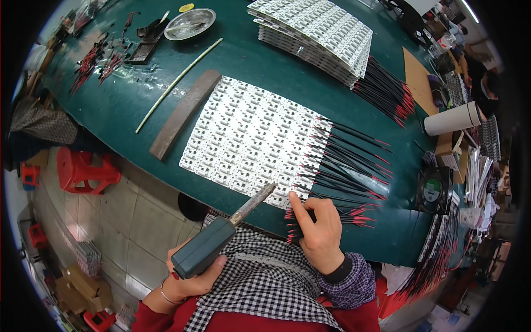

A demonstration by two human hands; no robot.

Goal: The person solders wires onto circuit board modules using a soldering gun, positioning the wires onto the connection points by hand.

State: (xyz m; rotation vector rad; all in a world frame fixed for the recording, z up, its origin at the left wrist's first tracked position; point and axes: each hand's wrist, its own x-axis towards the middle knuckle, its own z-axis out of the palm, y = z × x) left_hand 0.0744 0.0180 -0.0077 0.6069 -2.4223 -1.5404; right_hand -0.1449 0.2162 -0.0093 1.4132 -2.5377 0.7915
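Note:
My left hand (pixel 193 276) is wrapped round the dark green handle of a soldering iron (pixel 207 243). The iron's metal tip reaches the near right corner of a white circuit board panel (pixel 249 133) lying on the table. My right hand (pixel 321 235) stretches its index finger to the panel's edge close to the tip, its other fingers curled at a bundle of black wires with red ends (pixel 293 224). How the curled fingers grip the bundle is partly hidden. Along the panel's right edge, several black wires (pixel 351 146) stick out to the right.
A brown bar (pixel 185 113) lies along the panel's left side, with a thin pale stick (pixel 177 86) beyond it. Farther back stand a metal dish (pixel 189 25) and a stack of white panels (pixel 315 33) with wires. A black fan (pixel 434 190) is at the right.

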